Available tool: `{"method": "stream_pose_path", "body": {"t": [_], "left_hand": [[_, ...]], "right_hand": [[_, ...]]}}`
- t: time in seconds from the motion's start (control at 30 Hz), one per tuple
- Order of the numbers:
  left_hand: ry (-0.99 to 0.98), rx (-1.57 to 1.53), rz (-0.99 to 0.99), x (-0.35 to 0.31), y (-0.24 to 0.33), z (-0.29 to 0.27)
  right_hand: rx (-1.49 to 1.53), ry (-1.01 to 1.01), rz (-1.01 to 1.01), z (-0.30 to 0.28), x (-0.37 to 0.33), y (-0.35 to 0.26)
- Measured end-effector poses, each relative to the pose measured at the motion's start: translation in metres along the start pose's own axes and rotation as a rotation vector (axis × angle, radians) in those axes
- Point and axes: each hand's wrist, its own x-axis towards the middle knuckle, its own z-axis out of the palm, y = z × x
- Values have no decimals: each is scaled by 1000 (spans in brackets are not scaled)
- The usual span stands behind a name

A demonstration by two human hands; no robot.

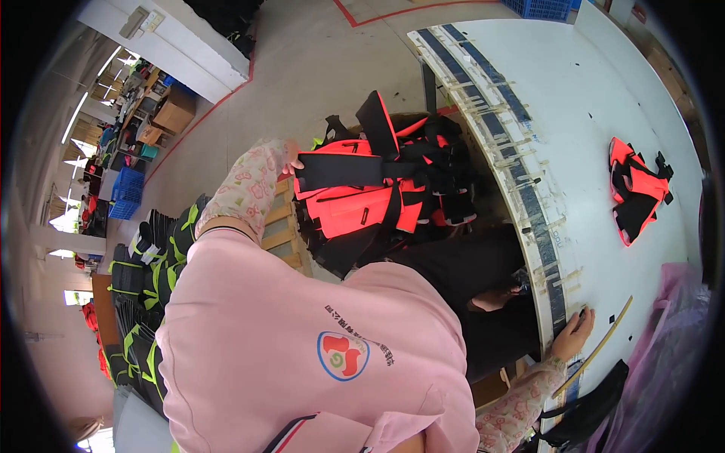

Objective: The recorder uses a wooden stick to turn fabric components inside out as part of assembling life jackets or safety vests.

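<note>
My left hand (291,157) is at the left edge of a black-and-orange sewn fabric piece (341,172), its fingers closed on that edge. The piece lies on top of a heap of similar orange and black pieces (355,214) with dangling black straps, low beside the table. My right hand (574,337) rests on the white table (581,90) near its taped edge, fingers curled. A small dark thing shows between its fingers, too small to name. Further along the tabletop lies another orange-and-black sewn piece (638,189), apart from both hands.
A yellow strip (596,346) like a ruler and a black bag-like item (585,414) lie beside my right forearm. Clear plastic (664,347) covers the table's near right. Stacked black goods with lime trim (143,302) stand at left; a blue crate (127,192) is behind them.
</note>
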Motion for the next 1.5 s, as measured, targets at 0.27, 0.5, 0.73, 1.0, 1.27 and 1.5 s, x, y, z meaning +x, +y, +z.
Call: {"method": "stream_pose_path", "body": {"t": [0.27, 0.5, 0.73, 1.0, 1.27, 1.5], "left_hand": [[512, 370, -106, 48, 22, -57], [759, -444, 1149, -27, 307, -33], [-327, -792, 1195, -138, 617, 66], [-260, -979, 778, -164, 795, 100], [579, -573, 1680, -257, 773, 132], [530, 333, 1797, -283, 606, 220]], "right_hand": [[-50, 34, -1, 0, 0, -9], [-100, 80, 63, -2, 3, -18], [-21, 117, 123, -12, 9, -22], [-6, 137, 177, -18, 14, -17], [23, 181, 173, -20, 14, -14], [446, 286, 354, -31, 5, -15]]}}
